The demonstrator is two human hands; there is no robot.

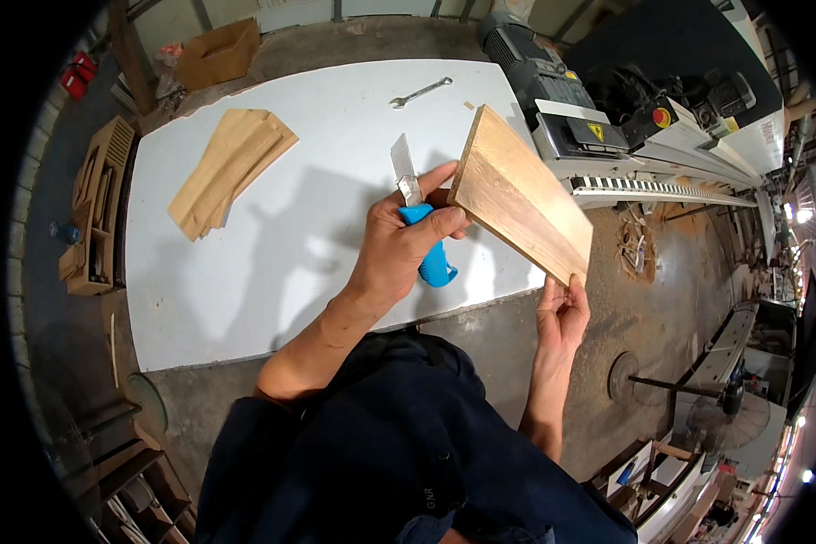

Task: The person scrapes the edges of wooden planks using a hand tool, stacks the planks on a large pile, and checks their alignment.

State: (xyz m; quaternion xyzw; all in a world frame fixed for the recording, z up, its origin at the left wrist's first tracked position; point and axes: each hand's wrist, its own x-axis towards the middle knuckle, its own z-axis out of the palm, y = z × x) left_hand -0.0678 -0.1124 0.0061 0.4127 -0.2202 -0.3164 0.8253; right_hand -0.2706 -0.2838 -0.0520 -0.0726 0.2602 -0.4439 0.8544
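Item one: a wooden board (526, 195), flat and pale brown. We find it at two o'clock from the centre of the view, raised in both hands, tilted, and partly over the edge of the white surface (354, 102). Its long axis runs from about half past ten to half past four, its far end at the former.

Item two: a blue utility knife (416, 213), blade bared. It points just short of twelve o'clock; the handle trails between five and six.

Left hand (394, 247): closed round the knife, with thumb and fingers also at the board's far end. Right hand (562, 313): narrow, fingertips pinching the board's near corner at four o'clock.

Step in hand, as we judge it: the board is being held up and steadied, with the knife kept ready in the same grasp. The next move, we think, calls for a sure hold at both ends and the bare blade kept clear of the fingers.

Also on the surface: a fanned pile of boards (231, 168) at ten o'clock; a wrench (422, 93) at twelve, lying slantwise, well apart from the pile.
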